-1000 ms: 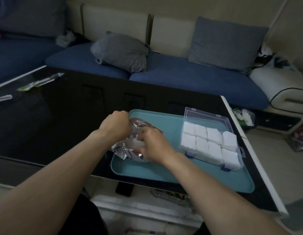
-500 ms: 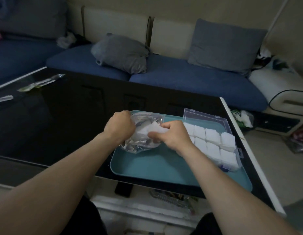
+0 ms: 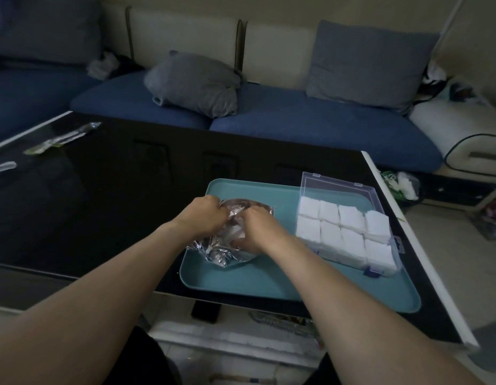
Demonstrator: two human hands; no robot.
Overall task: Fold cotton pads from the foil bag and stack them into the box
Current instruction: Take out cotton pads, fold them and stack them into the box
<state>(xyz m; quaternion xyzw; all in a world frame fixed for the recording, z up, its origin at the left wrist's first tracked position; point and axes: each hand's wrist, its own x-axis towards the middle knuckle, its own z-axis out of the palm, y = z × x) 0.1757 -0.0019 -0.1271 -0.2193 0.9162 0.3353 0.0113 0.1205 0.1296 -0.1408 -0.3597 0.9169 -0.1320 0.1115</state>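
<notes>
The foil bag (image 3: 227,247) is gripped at its mouth by the left hand (image 3: 203,218); the right hand's (image 3: 258,232) fingers are hidden inside. Thin, limp cotton pads (image 3: 237,233) are best pinched singly at an edge.

Eight stacks of folded pads (image 3: 344,232) (two rows of four), one box (image 3: 363,190), one foil bag (image 3: 213,252), one tray (image 3: 255,279), two cushions (image 3: 194,81).
</notes>
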